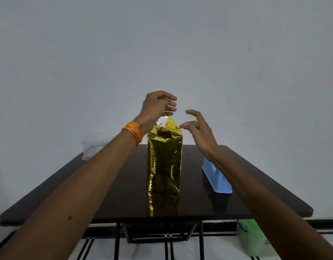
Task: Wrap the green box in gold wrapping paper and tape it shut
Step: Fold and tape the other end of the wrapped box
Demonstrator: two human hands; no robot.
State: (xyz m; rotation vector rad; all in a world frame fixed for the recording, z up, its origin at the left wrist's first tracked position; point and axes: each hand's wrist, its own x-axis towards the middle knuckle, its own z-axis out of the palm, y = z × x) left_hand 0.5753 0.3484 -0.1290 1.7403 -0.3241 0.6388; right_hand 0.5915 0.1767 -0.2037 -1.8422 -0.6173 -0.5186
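Two bare forearms reach in from the lower corners, the left one with an orange thread band (133, 133) round its wrist. Between them a gold-wrapped box (164, 162) stands upright on its end in the middle of the dark, glossy surface (109, 194), which mirrors it. Shiny, creased gold wrapping paper (158, 177) covers every side that shows, so no green can be seen. At the top the paper is folded up into a peak, with a bright glint on its left slope. The left hand (158, 107) hovers right over that peak with its fingers bent and blurred. Its lowest finger is at the paper's tip, but I cannot tell whether it pinches the tip or only touches it. The right hand (197, 128) is just beside the upper right corner of the box, apart from it, its fingers relaxed, spread and holding nothing. A long light blue object (216, 177) lies on the surface to the right of the box, partly behind the right forearm. A clear plastic container (92, 147) sits at the far left edge. Below the surface on the right is a green plastic bag (250, 237), whose print is too small to read.
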